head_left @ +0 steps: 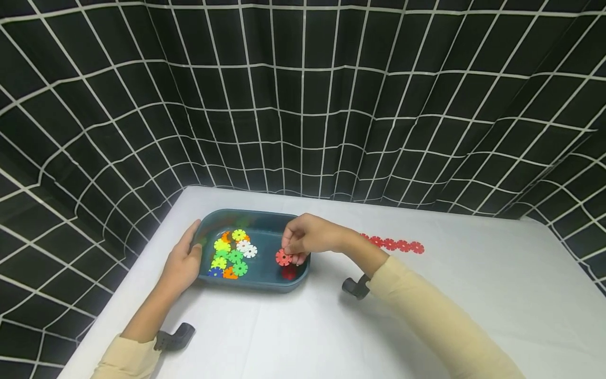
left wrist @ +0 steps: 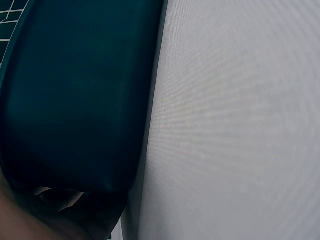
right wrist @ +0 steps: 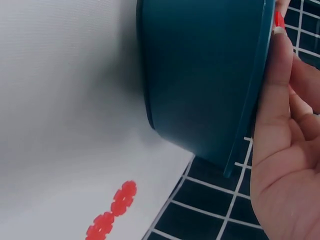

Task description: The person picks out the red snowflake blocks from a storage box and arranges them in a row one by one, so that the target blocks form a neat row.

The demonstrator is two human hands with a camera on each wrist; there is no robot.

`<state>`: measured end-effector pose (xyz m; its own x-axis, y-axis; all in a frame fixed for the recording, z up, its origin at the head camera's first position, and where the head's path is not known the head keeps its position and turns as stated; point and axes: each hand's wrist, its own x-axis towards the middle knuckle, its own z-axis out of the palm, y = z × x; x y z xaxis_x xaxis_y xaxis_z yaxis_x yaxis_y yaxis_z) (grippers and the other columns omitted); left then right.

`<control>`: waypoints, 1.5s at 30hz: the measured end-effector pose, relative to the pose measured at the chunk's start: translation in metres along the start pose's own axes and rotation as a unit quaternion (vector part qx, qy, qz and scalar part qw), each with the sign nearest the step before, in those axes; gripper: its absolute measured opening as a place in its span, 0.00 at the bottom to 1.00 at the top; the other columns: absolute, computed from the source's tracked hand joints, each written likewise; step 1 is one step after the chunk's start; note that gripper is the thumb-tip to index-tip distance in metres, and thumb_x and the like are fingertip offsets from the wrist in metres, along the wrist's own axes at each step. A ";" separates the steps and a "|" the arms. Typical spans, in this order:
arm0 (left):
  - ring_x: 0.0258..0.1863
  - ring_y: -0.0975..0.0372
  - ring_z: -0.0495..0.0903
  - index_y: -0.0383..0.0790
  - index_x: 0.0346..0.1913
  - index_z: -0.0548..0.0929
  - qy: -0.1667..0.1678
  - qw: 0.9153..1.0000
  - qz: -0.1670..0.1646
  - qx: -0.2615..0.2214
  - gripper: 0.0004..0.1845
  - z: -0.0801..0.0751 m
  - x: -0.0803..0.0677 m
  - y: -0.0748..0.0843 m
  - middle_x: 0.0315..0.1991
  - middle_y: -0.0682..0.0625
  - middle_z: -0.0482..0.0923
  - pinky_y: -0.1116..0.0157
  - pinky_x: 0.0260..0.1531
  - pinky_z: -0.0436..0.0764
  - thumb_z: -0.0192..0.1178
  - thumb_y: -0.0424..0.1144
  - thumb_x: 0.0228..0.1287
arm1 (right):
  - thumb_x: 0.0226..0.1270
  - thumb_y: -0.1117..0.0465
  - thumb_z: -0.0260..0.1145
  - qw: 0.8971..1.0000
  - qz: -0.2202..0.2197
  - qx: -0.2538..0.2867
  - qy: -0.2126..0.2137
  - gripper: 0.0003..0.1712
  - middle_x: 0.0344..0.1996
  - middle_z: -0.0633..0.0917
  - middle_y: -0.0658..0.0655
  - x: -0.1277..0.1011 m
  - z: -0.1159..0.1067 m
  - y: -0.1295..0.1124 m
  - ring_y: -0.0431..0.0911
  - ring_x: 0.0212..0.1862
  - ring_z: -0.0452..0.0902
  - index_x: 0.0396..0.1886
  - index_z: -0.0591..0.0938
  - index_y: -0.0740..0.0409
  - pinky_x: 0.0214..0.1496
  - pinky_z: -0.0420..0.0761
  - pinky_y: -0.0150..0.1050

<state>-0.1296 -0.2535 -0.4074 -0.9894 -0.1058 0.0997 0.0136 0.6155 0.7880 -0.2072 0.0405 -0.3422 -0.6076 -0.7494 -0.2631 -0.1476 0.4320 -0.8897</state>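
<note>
My right hand point(head_left: 311, 235) is over the right end of a dark teal plastic basin point(head_left: 265, 284), pinching a red notched snowflake disc point(head_left: 283, 257) between thumb and fingers. Below it, another red disc point(head_left: 289, 272) lies in the basin. My left hand point(head_left: 183, 261) grips the basin's left end, thumb at the rim and fingers along the outer wall. In the left wrist view the basin's side point(left wrist: 80, 100) fills much of the picture and the hand is mostly dark. Yellow, green, white, orange and blue discs point(head_left: 235, 256) are gathered in the basin's left half.
To the right of the basin, a row of red discs point(head_left: 396, 245) lies on the white tablecloth point(head_left: 473, 295), partly hidden by my right forearm. A black curtain with white grid lines point(head_left: 303, 105) hangs behind the table and at both sides. Each wrist wears a black mount point(head_left: 176, 337).
</note>
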 end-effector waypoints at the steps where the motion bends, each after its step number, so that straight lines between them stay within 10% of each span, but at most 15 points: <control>1: 0.67 0.45 0.45 0.45 0.71 0.47 0.000 1.000 0.000 -0.001 0.29 0.000 0.000 0.000 0.69 0.42 0.46 0.42 0.60 0.48 0.36 0.34 0.68 | 0.57 0.73 0.60 1.000 0.002 0.005 0.001 0.02 0.25 0.82 0.62 -0.001 -0.001 0.000 0.52 0.26 0.80 0.30 0.78 0.65 0.32 0.82 0.44; 25: 0.67 0.45 0.45 0.44 0.71 0.47 0.001 1.000 0.003 -0.007 0.29 0.000 -0.001 0.001 0.69 0.42 0.46 0.42 0.61 0.48 0.36 0.33 0.68 | 0.59 0.73 0.58 0.994 0.059 0.055 0.067 0.05 0.27 0.81 0.65 -0.033 -0.045 0.033 0.55 0.29 0.80 0.34 0.79 0.67 0.37 0.82 0.45; 45: 0.67 0.45 0.45 0.43 0.71 0.47 0.002 1.000 0.003 -0.008 0.29 0.000 -0.001 0.001 0.69 0.42 0.46 0.42 0.61 0.48 0.37 0.33 0.68 | 0.57 0.65 0.65 0.967 0.167 0.062 0.182 0.13 0.33 0.81 0.65 -0.075 -0.097 0.091 0.58 0.35 0.80 0.41 0.78 0.67 0.41 0.81 0.43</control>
<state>-0.1289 -0.2534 -0.4068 -0.9887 -0.1049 0.1071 0.0222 0.6039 0.7967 -0.2504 0.1847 -0.3675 -0.8429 -0.3429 -0.4147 0.1851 0.5389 -0.8218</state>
